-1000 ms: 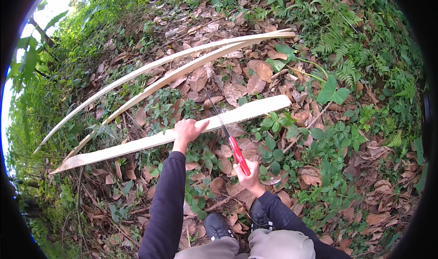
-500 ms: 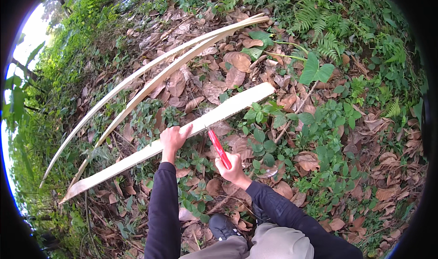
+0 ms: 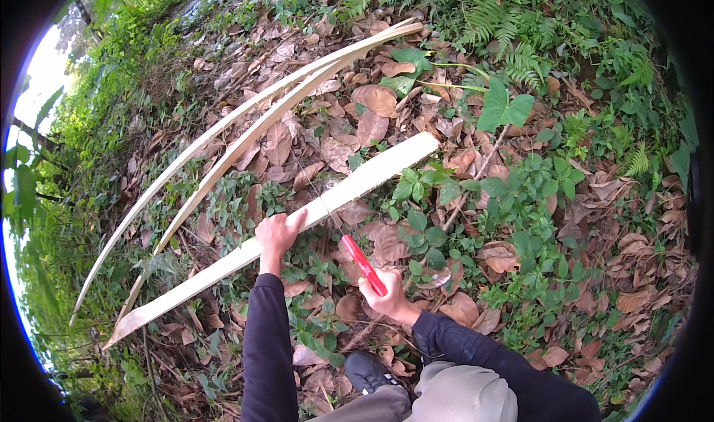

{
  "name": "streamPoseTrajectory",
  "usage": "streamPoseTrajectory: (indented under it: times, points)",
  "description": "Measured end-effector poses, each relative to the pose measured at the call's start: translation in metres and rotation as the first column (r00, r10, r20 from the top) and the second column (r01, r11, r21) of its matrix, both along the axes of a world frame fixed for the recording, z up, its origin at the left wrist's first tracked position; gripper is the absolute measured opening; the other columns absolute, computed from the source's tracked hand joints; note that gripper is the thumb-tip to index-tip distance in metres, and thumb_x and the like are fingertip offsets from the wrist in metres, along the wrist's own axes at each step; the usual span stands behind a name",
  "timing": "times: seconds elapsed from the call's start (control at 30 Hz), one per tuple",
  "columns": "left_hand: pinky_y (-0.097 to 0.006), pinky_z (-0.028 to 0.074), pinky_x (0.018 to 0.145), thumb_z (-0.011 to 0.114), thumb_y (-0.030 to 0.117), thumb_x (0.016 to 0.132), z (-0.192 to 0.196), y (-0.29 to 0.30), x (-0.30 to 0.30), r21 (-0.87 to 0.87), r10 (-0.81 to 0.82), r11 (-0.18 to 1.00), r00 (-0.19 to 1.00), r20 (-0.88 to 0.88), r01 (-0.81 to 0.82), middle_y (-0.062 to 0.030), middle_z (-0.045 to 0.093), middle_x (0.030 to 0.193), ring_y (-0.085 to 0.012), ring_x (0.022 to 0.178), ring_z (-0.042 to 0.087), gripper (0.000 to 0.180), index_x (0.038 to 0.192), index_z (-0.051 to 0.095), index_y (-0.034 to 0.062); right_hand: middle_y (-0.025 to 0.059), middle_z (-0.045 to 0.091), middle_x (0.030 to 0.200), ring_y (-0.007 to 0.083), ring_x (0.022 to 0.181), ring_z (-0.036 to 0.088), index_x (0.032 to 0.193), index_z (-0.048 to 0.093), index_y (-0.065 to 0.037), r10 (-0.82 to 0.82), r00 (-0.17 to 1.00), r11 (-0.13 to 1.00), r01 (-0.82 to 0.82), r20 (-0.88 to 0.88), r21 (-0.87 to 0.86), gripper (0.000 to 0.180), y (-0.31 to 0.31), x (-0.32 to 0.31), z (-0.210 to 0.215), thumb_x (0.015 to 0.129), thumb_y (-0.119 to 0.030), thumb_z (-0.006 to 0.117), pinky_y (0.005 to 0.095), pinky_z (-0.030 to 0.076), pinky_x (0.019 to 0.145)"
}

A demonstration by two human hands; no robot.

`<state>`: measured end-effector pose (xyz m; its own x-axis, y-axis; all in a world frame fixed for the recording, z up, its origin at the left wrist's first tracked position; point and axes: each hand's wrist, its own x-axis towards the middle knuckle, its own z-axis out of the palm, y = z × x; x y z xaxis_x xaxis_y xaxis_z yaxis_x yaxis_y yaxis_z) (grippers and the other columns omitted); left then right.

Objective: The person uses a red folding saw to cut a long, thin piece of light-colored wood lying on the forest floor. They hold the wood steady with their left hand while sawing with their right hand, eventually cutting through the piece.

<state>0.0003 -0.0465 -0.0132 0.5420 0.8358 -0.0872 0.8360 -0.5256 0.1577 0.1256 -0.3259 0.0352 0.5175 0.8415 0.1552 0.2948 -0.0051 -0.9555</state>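
A long, pale wooden plank lies slantwise over the leaves, its far end up to the right. My left hand is closed around the plank near its middle, with the thumb along the top face. In my right hand is the red handle of a hand saw. The saw's thin blade crosses the plank just right of my left hand, and its tip is hard to make out among the leaves beyond.
Two long, curved pale wooden strips lie beyond the plank, close together at their far ends. Dry brown leaves, low green plants and ferns cover the ground. My shoe stands near the lower edge.
My right hand has drawn the saw back toward me, so the handle is farther from the plank. My left hand keeps its hold on the plank. The whole view has shifted slightly.
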Motion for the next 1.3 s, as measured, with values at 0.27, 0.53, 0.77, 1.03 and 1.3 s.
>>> streamPoseTrajectory:
  times: [0.27, 0.53, 0.77, 1.03, 1.3]
  points:
    - [-0.048, 0.056, 0.069, 0.047, 0.077, 0.09, -0.001, 0.004, 0.003, -0.048, -0.018, 0.999, 0.999, -0.046, 0.016, -0.023, 0.07, 0.072, -0.0397, 0.072, 0.072, 0.083, 0.075, 0.076, 0.0014, 0.0116, 0.054, 0.052, 0.0259, 0.044, 0.058, 0.066, 0.057, -0.001, 0.07, 0.996, 0.997, -0.07, -0.063, 0.013, 0.022, -0.024, -0.006, 0.003, 0.082, -0.01, 0.069, 0.0381, 0.043, 0.046]
    - [-0.05, 0.054, 0.069, 0.045, 0.077, 0.09, -0.007, 0.006, 0.004, 0.088, -0.032, 0.995, 0.999, -0.036, 0.035, -0.0249, 0.068, 0.07, -0.0428, 0.073, 0.07, 0.084, 0.071, 0.071, 0.0, 0.0127, 0.052, 0.05, 0.0253, 0.042, 0.056, 0.063, 0.054, -0.001, 0.014, 0.991, 0.999, -0.008, -0.135, 0.041, 0.025, 0.007, -0.008, 0.0, 0.081, -0.01, 0.069, 0.0377, 0.042, 0.045]
    - [-0.051, 0.055, 0.076, 0.048, 0.078, 0.088, -0.006, 0.011, 0.006, -0.027, -0.023, 0.999, 0.997, -0.068, 0.021, -0.0271, 0.07, 0.077, -0.0433, 0.079, 0.071, 0.084, 0.076, 0.075, -0.0009, 0.0128, 0.054, 0.053, 0.0259, 0.043, 0.056, 0.062, 0.054, -0.001, 0.028, 0.993, 1.0, -0.027, -0.111, 0.01, 0.025, -0.004, 0.019, -0.013, 0.081, -0.01, 0.068, 0.0391, 0.042, 0.045]
    - [-0.05, 0.056, 0.075, 0.05, 0.076, 0.088, 0.002, 0.006, 0.007, -0.116, -0.02, 0.993, 0.999, -0.037, 0.016, -0.027, 0.07, 0.074, -0.0425, 0.075, 0.071, 0.083, 0.075, 0.076, -0.0017, 0.0136, 0.055, 0.058, 0.0335, 0.052, 0.055, 0.064, 0.054, -0.003, 0.042, 0.998, 0.999, -0.043, 0.035, 0.003, 0.022, -0.016, 0.013, -0.016, 0.081, -0.009, 0.066, 0.0429, 0.043, 0.054]
    - [-0.049, 0.055, 0.068, 0.049, 0.078, 0.087, 0.004, -0.003, -0.003, -0.102, -0.028, 0.995, 0.999, -0.026, 0.025, -0.0252, 0.068, 0.068, -0.0414, 0.069, 0.07, 0.085, 0.069, 0.075, -0.0001, 0.0156, 0.058, 0.057, 0.0318, 0.051, 0.062, 0.069, 0.06, 0.0, -0.004, 0.994, 0.997, -0.005, -0.109, -0.082, 0.02, -0.03, 0.002, -0.005, 0.085, -0.011, 0.066, 0.0406, 0.046, 0.051]
